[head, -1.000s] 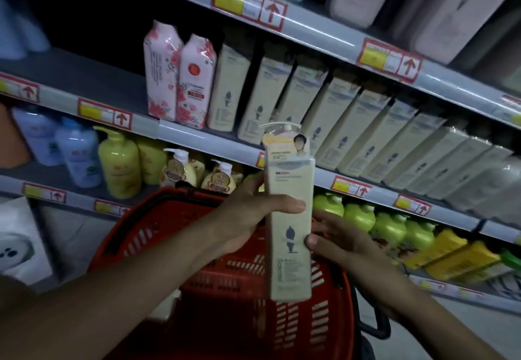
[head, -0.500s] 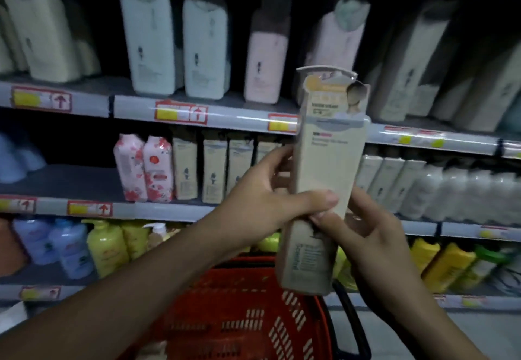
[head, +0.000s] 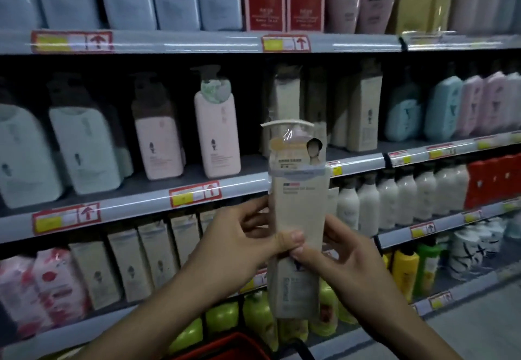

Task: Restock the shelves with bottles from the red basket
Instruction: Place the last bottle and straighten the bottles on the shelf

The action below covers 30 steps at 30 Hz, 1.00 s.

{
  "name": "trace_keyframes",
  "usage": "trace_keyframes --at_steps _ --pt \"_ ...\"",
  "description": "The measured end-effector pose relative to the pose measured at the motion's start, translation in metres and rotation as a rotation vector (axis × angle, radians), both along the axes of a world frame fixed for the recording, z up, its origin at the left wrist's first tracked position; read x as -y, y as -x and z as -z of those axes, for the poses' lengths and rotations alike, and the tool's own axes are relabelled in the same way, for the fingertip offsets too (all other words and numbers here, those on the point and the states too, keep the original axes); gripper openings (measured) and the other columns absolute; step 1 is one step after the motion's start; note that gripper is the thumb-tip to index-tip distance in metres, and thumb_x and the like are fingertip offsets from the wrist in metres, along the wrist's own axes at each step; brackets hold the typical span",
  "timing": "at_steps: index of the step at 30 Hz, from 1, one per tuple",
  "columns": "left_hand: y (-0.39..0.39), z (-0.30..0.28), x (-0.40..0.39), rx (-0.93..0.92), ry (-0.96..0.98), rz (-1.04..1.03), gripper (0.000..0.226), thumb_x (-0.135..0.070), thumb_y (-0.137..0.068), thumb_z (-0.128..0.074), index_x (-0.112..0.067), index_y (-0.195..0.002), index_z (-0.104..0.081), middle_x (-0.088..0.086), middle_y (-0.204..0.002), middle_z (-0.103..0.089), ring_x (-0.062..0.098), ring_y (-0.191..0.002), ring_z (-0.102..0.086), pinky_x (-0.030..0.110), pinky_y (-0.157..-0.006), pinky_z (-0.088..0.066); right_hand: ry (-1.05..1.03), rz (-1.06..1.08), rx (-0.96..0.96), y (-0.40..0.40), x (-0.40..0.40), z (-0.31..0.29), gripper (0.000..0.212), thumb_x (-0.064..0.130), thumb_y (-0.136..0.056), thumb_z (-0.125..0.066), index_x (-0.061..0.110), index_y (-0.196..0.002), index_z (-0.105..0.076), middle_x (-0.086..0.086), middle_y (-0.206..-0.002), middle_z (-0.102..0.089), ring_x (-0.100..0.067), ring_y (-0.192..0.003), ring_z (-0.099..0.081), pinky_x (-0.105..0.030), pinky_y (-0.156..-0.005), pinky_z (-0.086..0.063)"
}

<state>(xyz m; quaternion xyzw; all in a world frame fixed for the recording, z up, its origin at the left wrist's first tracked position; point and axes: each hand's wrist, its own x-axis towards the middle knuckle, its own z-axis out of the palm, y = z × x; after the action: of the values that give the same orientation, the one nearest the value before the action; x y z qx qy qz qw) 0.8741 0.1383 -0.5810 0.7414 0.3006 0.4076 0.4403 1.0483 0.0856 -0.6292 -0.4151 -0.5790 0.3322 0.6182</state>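
Hands grip one cream pump bottle upright at its middle, left hand and right hand thumbs meeting. It has risen since a second ago, clear of the red basket below, now level with matching cream bottles on the shelf behind: placement looks near.

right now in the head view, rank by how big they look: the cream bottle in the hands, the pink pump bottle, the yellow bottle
1. cream bottle, though it is nearest the camera
2. pink pump bottle
3. yellow bottle
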Motion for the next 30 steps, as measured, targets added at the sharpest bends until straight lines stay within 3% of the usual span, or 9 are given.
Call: trace_keyframes --at_steps 6,9,12,16,19,21,23,26,30 --pt "-0.093 -0.037 -0.057 0.0 -0.245 -0.085 0.052 -0.027 -0.077 -0.084 -0.026 -0.126 -0.067 -0.013 -0.112 -0.075 0.0 -0.104 -0.069 0.02 -0.089 -0.055 -0.21 0.096 0.112 -0.083 -0.063 -0.039 0.052 0.019 -0.083 -0.068 0.015 -0.134 -0.06 0.007 -0.124 -0.073 -0.007 -0.119 -0.065 -0.023 -0.094 -0.055" --pt "-0.143 -0.066 -0.097 0.05 -0.388 -0.244 0.041 -0.033 -0.073 -0.08 -0.03 -0.113 -0.07 -0.014 -0.105 -0.075 0.002 -0.099 -0.069 0.033 -0.088 -0.059 -0.284 0.145 0.194 -0.128 -0.117 -0.075 0.051 0.022 -0.085 -0.066 0.014 -0.135 -0.057 0.011 -0.123 -0.072 -0.005 -0.12 -0.064 -0.022 -0.098 -0.052" --pt "-0.185 -0.083 -0.135 0.131 -0.423 -0.348 0.028 -0.021 -0.077 -0.08 -0.027 -0.102 -0.072 -0.011 -0.096 -0.077 0.0 -0.088 -0.07 0.028 -0.083 -0.059 -0.32 0.165 0.25 -0.166 -0.172 -0.1 0.052 0.008 -0.093 -0.066 0.008 -0.142 -0.05 0.008 -0.126 -0.07 -0.007 -0.124 -0.061 -0.02 -0.101 -0.048" --pt "-0.22 -0.076 -0.17 0.128 -0.384 -0.444 0.029 -0.019 -0.085 -0.073 -0.027 -0.113 -0.068 -0.012 -0.101 -0.075 0.004 -0.09 -0.07 0.024 -0.079 -0.057 -0.318 0.189 0.323 -0.192 -0.221 -0.102 0.065 0.031 -0.087 -0.071 0.018 -0.146 -0.048 -0.008 -0.14 -0.058 -0.012 -0.131 -0.056 -0.034 -0.109 -0.046" --pt "-0.237 -0.064 -0.186 0.077 -0.376 -0.519 0.035 -0.025 -0.089 -0.067 -0.033 -0.122 -0.059 -0.01 -0.108 -0.072 0.012 -0.098 -0.069 0.034 -0.083 -0.059 -0.332 0.256 0.337 -0.201 -0.249 -0.089 0.054 0.011 -0.092 -0.069 0.033 -0.138 -0.051 0.001 -0.126 -0.06 0.009 -0.113 -0.06 -0.012 -0.094 -0.046" --pt "-0.243 -0.066 -0.188 0.015 -0.403 -0.6 0.035 -0.027 -0.093 -0.062 -0.03 -0.127 -0.053 -0.005 -0.113 -0.069 0.018 -0.103 -0.067 0.035 -0.084 -0.056 -0.333 0.245 0.325 -0.204 -0.262 -0.089 0.05 0.001 -0.095 -0.064 0.032 -0.133 -0.055 0.008 -0.121 -0.068 0.005 -0.108 -0.065 -0.015 -0.09 -0.049" --pt "-0.247 -0.073 -0.188 -0.053 -0.445 -0.675 0.039 -0.029 -0.097 -0.057 -0.026 -0.135 -0.045 0.001 -0.118 -0.067 0.024 -0.107 -0.064 0.038 -0.084 -0.054 -0.327 0.225 0.331 -0.208 -0.27 -0.093 0.043 0.004 -0.096 -0.062 0.031 -0.13 -0.058 0.016 -0.115 -0.073 0.001 -0.108 -0.067 -0.014 -0.089 -0.051" --pt "-0.252 -0.082 -0.188 -0.157 -0.468 -0.713 0.037 -0.03 -0.101 -0.051 -0.024 -0.135 -0.038 0.004 -0.12 -0.065 0.026 -0.109 -0.062 0.034 -0.074 -0.046 -0.323 0.198 0.327 -0.209 -0.278 -0.094 0.039 0.017 -0.099 -0.06 0.031 -0.135 -0.056 0.018 -0.122 -0.07 0.0 -0.116 -0.064 -0.017 -0.095 -0.051" --pt "-0.261 -0.091 -0.193 -0.275 -0.456 -0.723 0.046 -0.022 -0.099 -0.054 -0.019 -0.14 -0.031 0.01 -0.127 -0.059 0.03 -0.115 -0.058 0.039 -0.08 -0.053 -0.332 0.181 0.346 -0.211 -0.288 -0.099 0.042 0.02 -0.099 -0.06 0.038 -0.136 -0.05 0.029 -0.128 -0.06 0.016 -0.118 -0.055 -0.009 -0.097 -0.045"
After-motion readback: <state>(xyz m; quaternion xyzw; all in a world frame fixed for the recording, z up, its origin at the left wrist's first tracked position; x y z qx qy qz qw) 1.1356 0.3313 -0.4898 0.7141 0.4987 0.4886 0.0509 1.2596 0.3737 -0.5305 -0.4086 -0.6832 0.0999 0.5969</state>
